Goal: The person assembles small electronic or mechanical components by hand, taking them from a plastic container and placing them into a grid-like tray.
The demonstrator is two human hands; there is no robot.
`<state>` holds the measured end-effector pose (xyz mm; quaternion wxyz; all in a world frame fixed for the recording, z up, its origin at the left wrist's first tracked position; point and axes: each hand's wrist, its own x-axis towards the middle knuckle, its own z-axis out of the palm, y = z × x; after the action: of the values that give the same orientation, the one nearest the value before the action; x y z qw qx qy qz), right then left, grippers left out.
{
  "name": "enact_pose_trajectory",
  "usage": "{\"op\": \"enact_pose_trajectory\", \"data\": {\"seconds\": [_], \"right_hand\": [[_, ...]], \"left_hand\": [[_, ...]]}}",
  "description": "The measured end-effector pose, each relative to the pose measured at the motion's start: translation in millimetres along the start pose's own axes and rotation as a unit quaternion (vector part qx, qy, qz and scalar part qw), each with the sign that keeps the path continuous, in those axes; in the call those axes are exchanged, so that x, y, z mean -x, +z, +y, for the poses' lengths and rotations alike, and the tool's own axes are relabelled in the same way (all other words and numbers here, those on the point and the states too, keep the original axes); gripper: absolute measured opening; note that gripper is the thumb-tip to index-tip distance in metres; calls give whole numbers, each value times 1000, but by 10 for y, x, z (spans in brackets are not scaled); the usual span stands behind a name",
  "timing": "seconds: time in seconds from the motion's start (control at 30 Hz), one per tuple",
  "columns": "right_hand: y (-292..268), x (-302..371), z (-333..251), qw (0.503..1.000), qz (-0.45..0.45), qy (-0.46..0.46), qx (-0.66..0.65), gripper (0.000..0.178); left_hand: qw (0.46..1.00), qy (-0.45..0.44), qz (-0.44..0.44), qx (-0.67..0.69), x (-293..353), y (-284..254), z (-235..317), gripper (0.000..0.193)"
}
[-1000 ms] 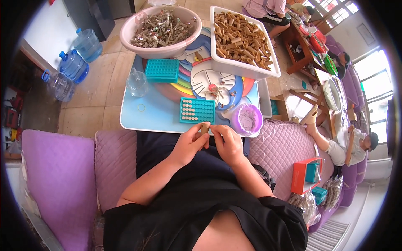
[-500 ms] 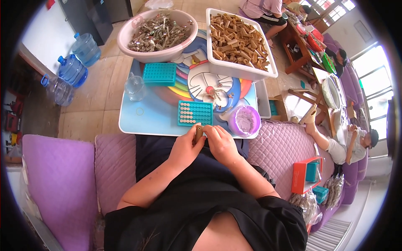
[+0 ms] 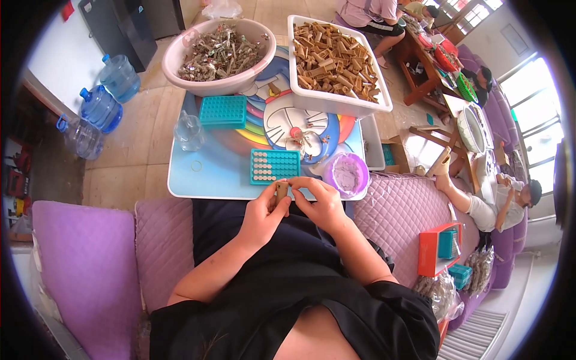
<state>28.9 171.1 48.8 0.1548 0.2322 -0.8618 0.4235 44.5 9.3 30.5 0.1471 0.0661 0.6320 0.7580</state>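
Observation:
My left hand (image 3: pixel 260 216) is closed round a short brown tube-like piece (image 3: pixel 281 191), held upright over my lap at the table's near edge. Beside it, my right hand (image 3: pixel 324 207) has thumb and forefinger bent close together near the piece's top; anything between them is too small to make out. Just beyond my hands lies a teal tray of small wells (image 3: pixel 282 166), its left columns filled with pale round pieces. A purple tub (image 3: pixel 348 174) lined with a clear bag and holding whitish stuff stands to its right.
On the cartoon-printed table (image 3: pixel 222 183) stand a pink basin (image 3: pixel 174 66) of grey-brown bundles, a white bin (image 3: pixel 342 108) of brown pieces, more teal trays (image 3: pixel 223 111) and a clear bottle (image 3: pixel 189 132). Water jugs (image 3: pixel 101 111) are at left. Other people (image 3: pixel 510 204) sit at right.
My right hand has drawn slightly away from the brown piece, which now shows more of its side. The whole view has shifted a little.

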Motion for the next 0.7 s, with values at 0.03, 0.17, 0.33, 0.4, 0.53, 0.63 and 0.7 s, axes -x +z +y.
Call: {"op": "enact_pose_trajectory", "data": {"seconds": [0.03,0.17,0.33,0.4,0.53,0.63,0.7], "right_hand": [[0,3,13,1000,0,3,0,18],[40,2,32,999,23,-2,-23,17],[69,-34,65,997,43,-70,13,18],[84,-37,72,994,45,-95,29,19],[109,-45,83,994,28,-103,31,18],[113,-66,79,993,23,-109,31,19],[120,-64,83,993,21,-108,32,20]], "left_hand": [[1000,-4,-7,-1,3,6,13,37],[1000,3,-6,-2,3,17,-28,37],[1000,17,-6,-23,17,19,-50,39],[1000,10,-1,-14,23,20,-69,39],[1000,-1,6,-10,17,-2,-98,39],[1000,1,19,2,5,-3,-110,37],[1000,4,12,-3,10,-3,-94,37]]}}
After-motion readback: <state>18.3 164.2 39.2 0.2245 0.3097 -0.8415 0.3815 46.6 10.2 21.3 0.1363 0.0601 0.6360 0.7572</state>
